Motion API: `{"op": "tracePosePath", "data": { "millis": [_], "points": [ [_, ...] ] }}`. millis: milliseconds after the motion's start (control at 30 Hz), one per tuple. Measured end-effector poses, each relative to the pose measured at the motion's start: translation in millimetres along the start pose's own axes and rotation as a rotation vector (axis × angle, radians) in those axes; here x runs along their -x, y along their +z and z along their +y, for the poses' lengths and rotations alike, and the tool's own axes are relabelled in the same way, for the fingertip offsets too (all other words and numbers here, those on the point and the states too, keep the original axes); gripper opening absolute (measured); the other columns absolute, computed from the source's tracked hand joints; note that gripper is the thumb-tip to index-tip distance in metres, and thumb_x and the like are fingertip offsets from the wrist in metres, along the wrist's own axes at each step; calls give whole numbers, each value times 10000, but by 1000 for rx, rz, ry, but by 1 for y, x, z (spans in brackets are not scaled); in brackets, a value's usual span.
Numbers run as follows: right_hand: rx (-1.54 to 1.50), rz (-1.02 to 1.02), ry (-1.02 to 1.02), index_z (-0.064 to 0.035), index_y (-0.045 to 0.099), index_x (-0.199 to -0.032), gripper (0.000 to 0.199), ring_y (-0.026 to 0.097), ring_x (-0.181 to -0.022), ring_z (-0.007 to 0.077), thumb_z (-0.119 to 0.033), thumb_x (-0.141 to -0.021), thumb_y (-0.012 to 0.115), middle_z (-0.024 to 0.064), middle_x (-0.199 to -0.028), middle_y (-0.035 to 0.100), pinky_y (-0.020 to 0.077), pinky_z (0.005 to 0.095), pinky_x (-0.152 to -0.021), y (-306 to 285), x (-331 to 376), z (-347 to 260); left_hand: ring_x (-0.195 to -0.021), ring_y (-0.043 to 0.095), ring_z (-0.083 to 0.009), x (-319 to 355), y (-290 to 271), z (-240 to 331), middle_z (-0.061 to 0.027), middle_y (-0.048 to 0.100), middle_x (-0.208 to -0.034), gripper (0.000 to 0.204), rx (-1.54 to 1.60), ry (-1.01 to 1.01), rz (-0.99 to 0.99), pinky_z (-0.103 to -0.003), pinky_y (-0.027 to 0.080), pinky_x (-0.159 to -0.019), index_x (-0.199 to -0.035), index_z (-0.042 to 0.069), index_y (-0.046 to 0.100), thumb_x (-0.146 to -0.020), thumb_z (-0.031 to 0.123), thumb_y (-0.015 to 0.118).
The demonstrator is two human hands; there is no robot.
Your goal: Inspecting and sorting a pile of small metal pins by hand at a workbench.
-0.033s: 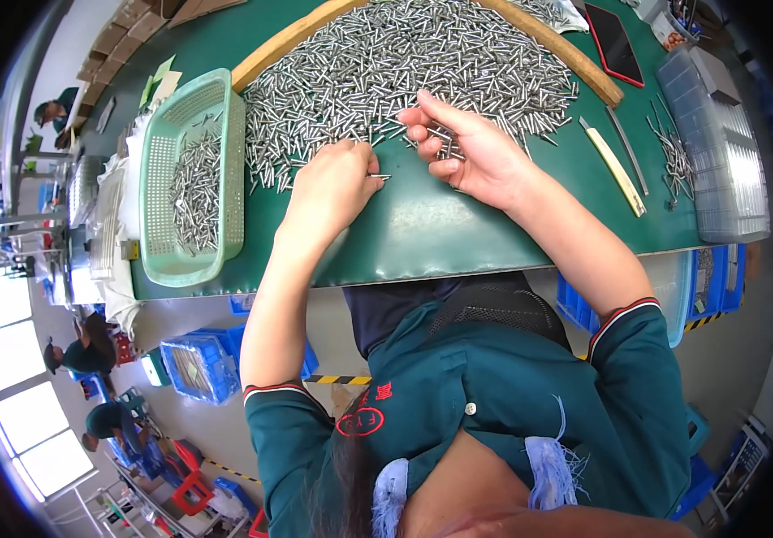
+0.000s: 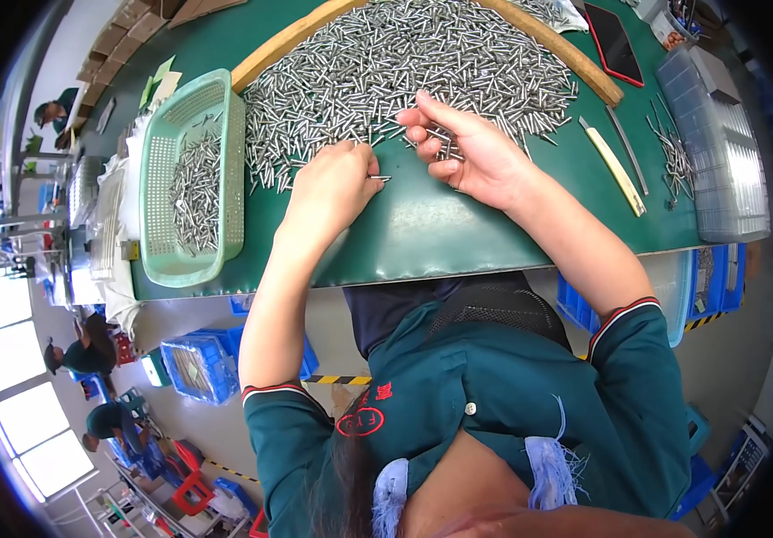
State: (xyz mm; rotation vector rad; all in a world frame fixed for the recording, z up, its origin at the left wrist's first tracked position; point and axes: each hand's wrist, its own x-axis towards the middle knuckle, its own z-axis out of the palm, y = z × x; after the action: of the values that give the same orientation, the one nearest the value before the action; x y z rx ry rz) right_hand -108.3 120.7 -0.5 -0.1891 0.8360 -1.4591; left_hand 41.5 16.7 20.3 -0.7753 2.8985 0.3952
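A big heap of small shiny metal pins [image 2: 404, 63] spreads over the green tabletop [image 2: 431, 238]. At the near edge of the heap, my left hand [image 2: 332, 184] is closed in a pinch, and a single metal pin [image 2: 384, 177] sticks out to the right from its fingertips. My right hand [image 2: 476, 157] is turned partly palm up with its fingers curled. Several more pins lie in that hand, against the fingers, partly hidden. To the left of my left hand stands a light green perforated plastic basket [image 2: 158, 202] with a smaller pile of pins in it.
Wooden strips [image 2: 292, 38] border the heap. On the right lie a cream-handled cutter [image 2: 615, 170], a grey strip [image 2: 628, 151], thin metal pieces [image 2: 670, 152] and a red-edged phone [image 2: 615, 45]. Clear plastic boxes [image 2: 718, 152] stand at the right edge. Other people [image 2: 82, 345] are far left.
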Motion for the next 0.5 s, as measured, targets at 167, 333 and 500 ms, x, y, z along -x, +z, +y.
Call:
{"op": "tracePosePath", "data": {
  "millis": [167,333,500],
  "points": [
    [10,-20,11,-33,540,-966,313,427,-585,1,-333,-882,511,-39,-731,473,315,126,-407,0,2,1,-784,552,-267,9,6,-1,-84,541,-748,162,-32,77,83,-384,445,-680,-777,62,552,-714,184,637],
    [31,-27,22,-33,558,-936,296,414,-597,-1,-321,-879,519,-43,-732,472,316,124,-419,0,1,3,-761,555,-263,21,15,6,-102,536,-719,131,-44,85,181,-374,451,-698,-766,53,576,-699,145,641],
    [239,-85,2,-21,578,-991,303,426,-626,0,-297,-881,521,-45,-747,482,318,120,-441,4,3,7,-731,542,-251,28,25,2,-73,525,-720,123,-95,162,395,-350,441,-659,-750,56,572,-692,135,646]
  ]
}}
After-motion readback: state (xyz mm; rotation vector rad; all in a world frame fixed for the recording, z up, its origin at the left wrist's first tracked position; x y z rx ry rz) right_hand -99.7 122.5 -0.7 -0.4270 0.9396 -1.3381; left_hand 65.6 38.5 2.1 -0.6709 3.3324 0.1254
